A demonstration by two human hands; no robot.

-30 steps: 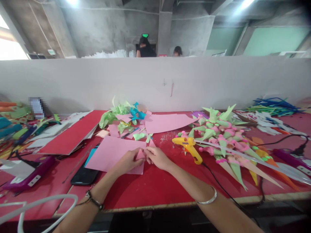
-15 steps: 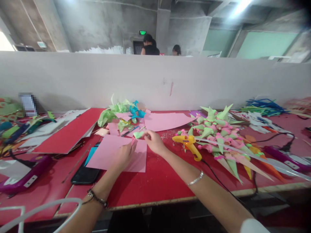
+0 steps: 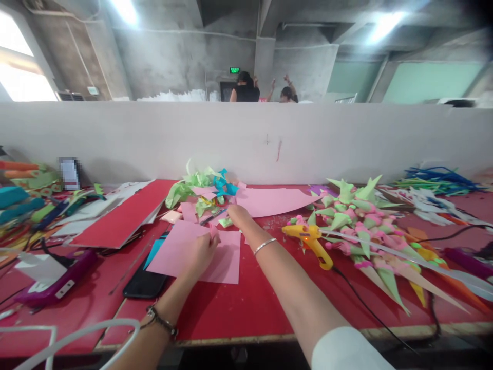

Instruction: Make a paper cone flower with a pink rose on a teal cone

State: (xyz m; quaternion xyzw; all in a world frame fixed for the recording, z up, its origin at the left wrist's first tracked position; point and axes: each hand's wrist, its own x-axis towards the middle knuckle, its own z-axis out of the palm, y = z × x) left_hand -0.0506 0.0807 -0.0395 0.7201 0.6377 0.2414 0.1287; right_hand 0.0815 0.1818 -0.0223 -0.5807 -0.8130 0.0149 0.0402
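Observation:
My left hand [image 3: 205, 250] is closed over a pink sheet of foam or craft paper [image 3: 173, 257], with a small pink piece [image 3: 214, 232] pinched at its fingertips. Farther forward, my right hand [image 3: 237, 216] reaches to the near edge of a scrap pile, its fingers hidden behind the hand. Just left of that wrist lies a small light green piece [image 3: 225, 222]. A pen [image 3: 211, 216] lies among the scraps close by. To the right, a yellow glue gun [image 3: 308, 237] rests on its side with a clear glue stick [image 3: 370, 241] sticking out behind.
Green and blue scraps [image 3: 192, 182] lie against the white partition [image 3: 173, 139]. Green and pink cone-shaped pieces [image 3: 358, 221] are heaped at right. A black phone [image 3: 144, 282] lies partly under the pink sheet. Purple power strips [image 3: 57, 280] stand at both sides. A red board [image 3: 127, 213] lies left.
My right hand has moved forward, away from the left hand, into the scraps. The green piece near the fingers now lies beside the right wrist. The camera view has tilted up and left.

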